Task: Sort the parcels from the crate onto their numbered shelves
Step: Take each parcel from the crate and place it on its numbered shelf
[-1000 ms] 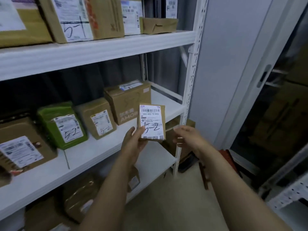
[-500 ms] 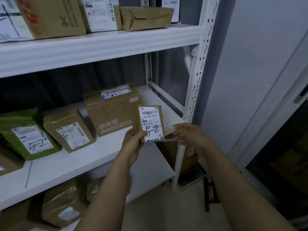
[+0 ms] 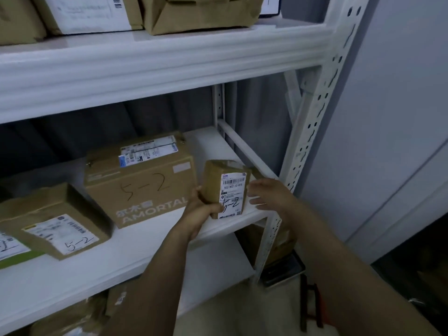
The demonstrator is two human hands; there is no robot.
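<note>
A small brown parcel [image 3: 226,187] with a white label marked 5-2 stands upright at the front right of the middle shelf [image 3: 116,260]. My left hand [image 3: 200,210] grips its lower left side, thumb across the label's bottom. My right hand [image 3: 269,194] hovers just right of the parcel with fingers straight, close to its edge; whether it touches the parcel is unclear. Just left of the parcel sits a large AMORTAL box [image 3: 140,183] with 5-2 written on its front.
Another 5-2 box [image 3: 54,221] and a green parcel [image 3: 12,251] lie further left on the same shelf. Brown parcels fill the upper shelf [image 3: 169,61]. The rack's perforated white post [image 3: 312,132] stands right of my hands. More parcels sit on the lower shelf.
The parcel moved forward and down onto the shelf beside the AMORTAL box. The view came closer to the rack. My right hand opened flat beside the parcel.
</note>
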